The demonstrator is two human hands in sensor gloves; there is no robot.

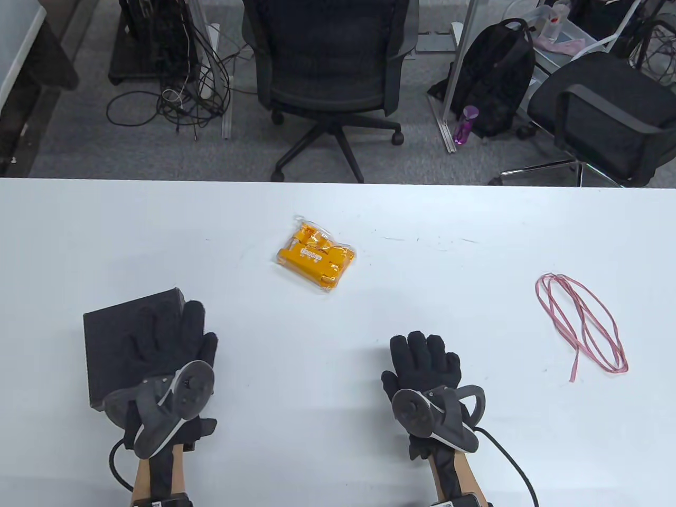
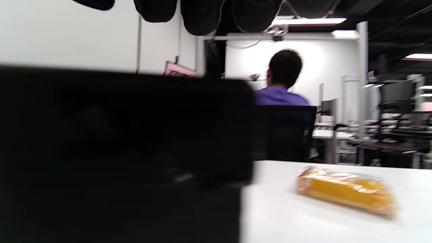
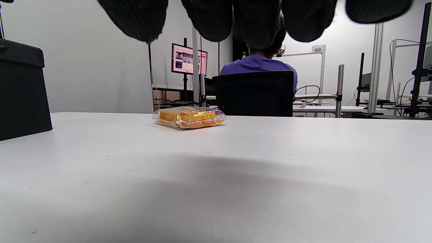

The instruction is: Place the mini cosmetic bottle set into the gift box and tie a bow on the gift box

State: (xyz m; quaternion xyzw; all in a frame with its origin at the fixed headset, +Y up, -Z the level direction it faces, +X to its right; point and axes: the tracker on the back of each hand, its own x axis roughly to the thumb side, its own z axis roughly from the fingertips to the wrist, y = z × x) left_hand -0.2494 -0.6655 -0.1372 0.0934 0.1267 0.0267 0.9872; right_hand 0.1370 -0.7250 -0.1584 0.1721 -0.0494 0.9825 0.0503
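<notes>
Tabletop (image 1: 338, 327), white, in the table view: an orange mini cosmetic bottle set (image 1: 315, 256) in clear crinkled wrap lies at centre. The left hand (image 1: 169, 343) rests flat, fingers straight, on the black gift box (image 1: 113, 327) at lower left. The right hand (image 1: 425, 364) lies flat at lower centre, fingers straight and together. A pink ribbon (image 1: 581, 322) is coiled at right.

Left wrist view: the blurred box fills the left, the set at lower right.

Right wrist view: the set sits at centre-left.
</notes>
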